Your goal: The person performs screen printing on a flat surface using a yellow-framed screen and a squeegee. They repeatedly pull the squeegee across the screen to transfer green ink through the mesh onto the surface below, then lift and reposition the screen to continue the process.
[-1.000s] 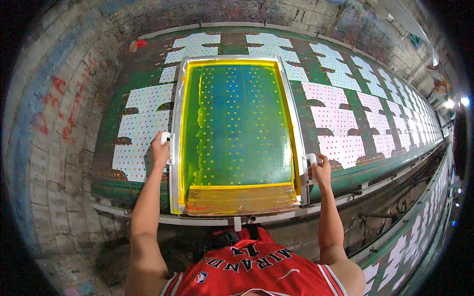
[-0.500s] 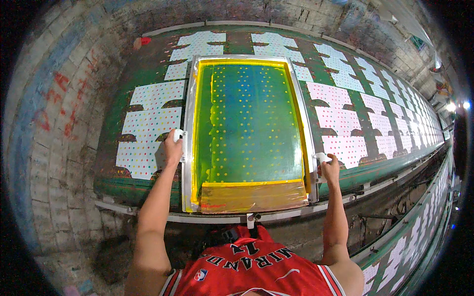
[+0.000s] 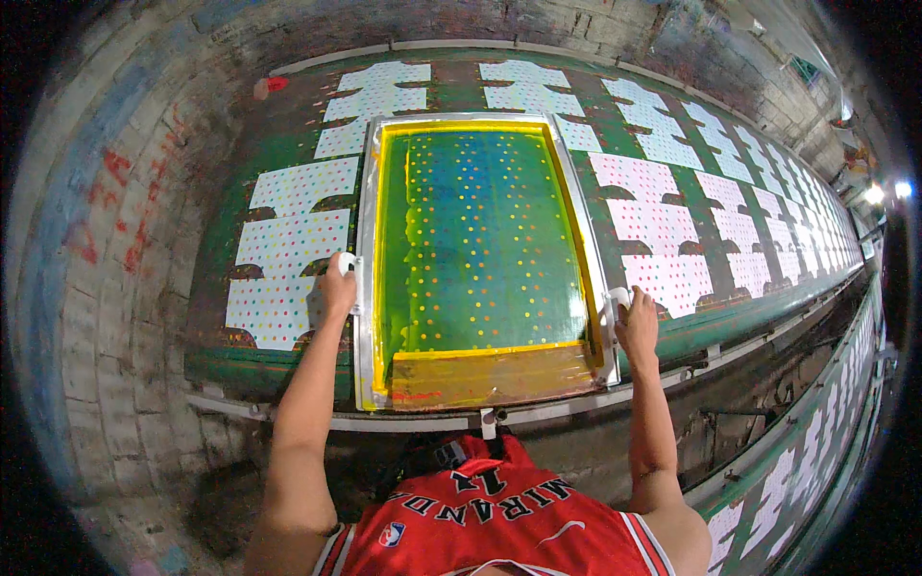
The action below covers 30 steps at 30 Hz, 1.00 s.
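A screen-printing frame [image 3: 365, 202] with a metal rim stands in front of me on the long green table [image 3: 216, 355]. Its green mesh [image 3: 480, 240] is dotted and edged in yellow, with a brown strip [image 3: 495, 376] along the near end. My left hand [image 3: 338, 288] is closed round the white handle [image 3: 347, 262] on the frame's left side. On the right side, my right hand [image 3: 637, 326] grips another white handle [image 3: 619, 298]. The frame's right side looks slightly raised. Yellow and orange dots show across the mesh.
White dotted fabric pieces [image 3: 293, 230] lie left of the frame. Others with pinkish dots [image 3: 648, 216] run in rows to the right. A metal rail [image 3: 672, 376] follows the table's near edge. A second table [image 3: 816, 461] stands at lower right, and a block wall [image 3: 125, 317] at left.
My right hand has moved slightly up with its handle, and the frame's right side has tilted upward. More orange dots show through the mesh. My left hand stays nearly still.
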Tool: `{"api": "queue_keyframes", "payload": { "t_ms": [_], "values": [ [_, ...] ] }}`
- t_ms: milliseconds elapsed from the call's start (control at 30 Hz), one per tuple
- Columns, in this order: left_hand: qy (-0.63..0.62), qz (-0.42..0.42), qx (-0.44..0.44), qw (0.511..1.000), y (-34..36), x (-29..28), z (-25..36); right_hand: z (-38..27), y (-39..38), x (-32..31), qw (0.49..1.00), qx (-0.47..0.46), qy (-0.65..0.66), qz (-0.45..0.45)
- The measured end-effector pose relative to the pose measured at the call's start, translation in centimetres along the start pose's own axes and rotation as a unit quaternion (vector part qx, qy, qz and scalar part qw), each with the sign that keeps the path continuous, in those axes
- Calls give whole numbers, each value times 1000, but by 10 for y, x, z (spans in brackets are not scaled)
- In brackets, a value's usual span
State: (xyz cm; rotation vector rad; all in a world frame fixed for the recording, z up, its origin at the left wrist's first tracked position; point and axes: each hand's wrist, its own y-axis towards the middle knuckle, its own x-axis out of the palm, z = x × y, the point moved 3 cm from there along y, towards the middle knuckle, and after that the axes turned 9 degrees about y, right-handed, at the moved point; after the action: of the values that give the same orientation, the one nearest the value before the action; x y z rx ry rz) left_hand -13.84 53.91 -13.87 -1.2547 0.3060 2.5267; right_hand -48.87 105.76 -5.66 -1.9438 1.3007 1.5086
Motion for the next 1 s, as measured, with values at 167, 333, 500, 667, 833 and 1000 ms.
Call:
{"api": "queue_keyframes", "payload": {
  "t_ms": [167, 333, 500, 667, 833, 1000],
  "values": [
    [54, -24, -19, 998, -3, -8, 12, -111, -55, -24, 936, -104, 282, -182],
    [54, -56, -33, 996, -13, -25, 32, -169, -108, -22, 836, -379, 146, -370],
    [41, -48, -27, 998, -10, -20, 29, -166, -125, 2, 828, -399, -23, -394],
    [19, -38, -17, 999, -4, -10, 21, -168, -123, 6, 847, -400, 21, -348],
    [63, -31, -17, 997, -6, -9, 21, -180, -88, 14, 902, -317, 16, -291],
    [46, -38, 1, 998, 0, -4, 15, -209, -75, 33, 926, -258, -10, -274]
  ]
}}
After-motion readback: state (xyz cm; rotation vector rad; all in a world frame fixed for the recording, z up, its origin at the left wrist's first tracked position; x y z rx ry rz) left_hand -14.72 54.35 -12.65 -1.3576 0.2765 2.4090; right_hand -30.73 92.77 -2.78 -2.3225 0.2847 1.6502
